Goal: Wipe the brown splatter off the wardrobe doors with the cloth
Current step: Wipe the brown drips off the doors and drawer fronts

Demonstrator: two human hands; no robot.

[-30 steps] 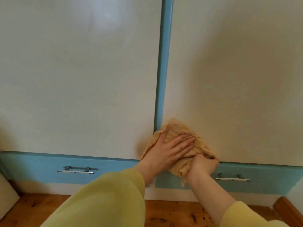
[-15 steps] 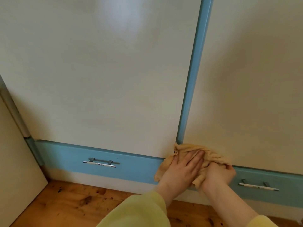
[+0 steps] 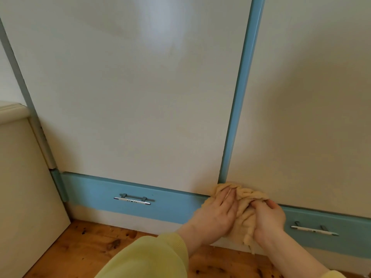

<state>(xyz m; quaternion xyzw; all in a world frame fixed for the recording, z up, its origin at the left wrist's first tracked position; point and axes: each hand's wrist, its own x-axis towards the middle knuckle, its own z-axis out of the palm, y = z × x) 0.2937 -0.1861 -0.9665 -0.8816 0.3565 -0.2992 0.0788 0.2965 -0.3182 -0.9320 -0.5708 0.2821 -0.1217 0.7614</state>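
A crumpled tan cloth (image 3: 244,199) is pressed against the foot of the wardrobe, where the blue centre strip (image 3: 241,97) meets the blue drawer band (image 3: 170,203). My left hand (image 3: 217,215) lies flat on the cloth's left part, fingers together. My right hand (image 3: 268,218) grips the cloth's bunched right side. The left white door (image 3: 130,87) and the right white door (image 3: 313,107) show no brown splatter that I can make out.
Two chrome drawer handles sit in the blue band, one at the left (image 3: 132,200) and one at the right (image 3: 313,230). A cream cabinet (image 3: 22,187) stands close at the left. Knotty wooden floor (image 3: 84,249) runs below.
Both hands and the cloth have slid down from the lower door area onto the blue band. The view has shifted left, and the cream cabinet has come into sight.
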